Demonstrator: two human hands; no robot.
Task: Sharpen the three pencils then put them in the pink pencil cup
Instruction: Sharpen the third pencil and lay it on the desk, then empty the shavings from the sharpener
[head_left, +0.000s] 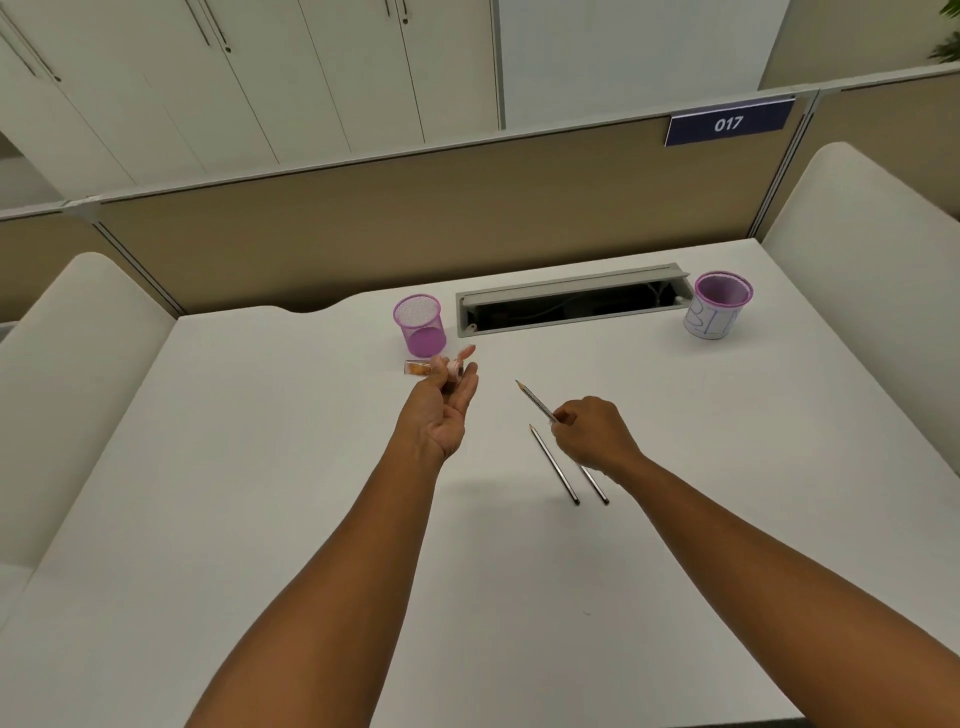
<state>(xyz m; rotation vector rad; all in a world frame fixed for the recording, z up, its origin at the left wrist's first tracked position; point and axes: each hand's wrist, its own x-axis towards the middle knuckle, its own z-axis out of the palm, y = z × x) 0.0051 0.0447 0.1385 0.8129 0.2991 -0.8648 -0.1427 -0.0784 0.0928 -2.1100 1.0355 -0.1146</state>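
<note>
A white desk (260, 467) fills the frame, backed by a tan partition (363, 223) that carries a blue plate marked 017 (728, 123). An open gray cable tray (571, 304) is set into the desk's far edge and serves as the landmark here. Just left of the tray stands the pink mesh pencil cup (420, 325), upright. At the tray's right end stands a second cup (719, 305), purple-rimmed and wrapped in white paper with blue handwriting.

On the near side of the tray, the left hand (441, 405) is raised palm-up below the pink cup, its fingertips holding a small pink-and-white sharpener (454, 368); beside it lies or is held a small clear case with orange contents (418, 368), which of the two cannot be told. Near and to the right of it, the right hand (592, 431) has its grip closed on a pencil (535, 401), the point aimed up and left toward the tray. Two more pencils (555, 465) lie side by side on the desk under that hand, well apart from the pink cup, the right-hand one (595, 484) partly hidden by the wrist.
</note>
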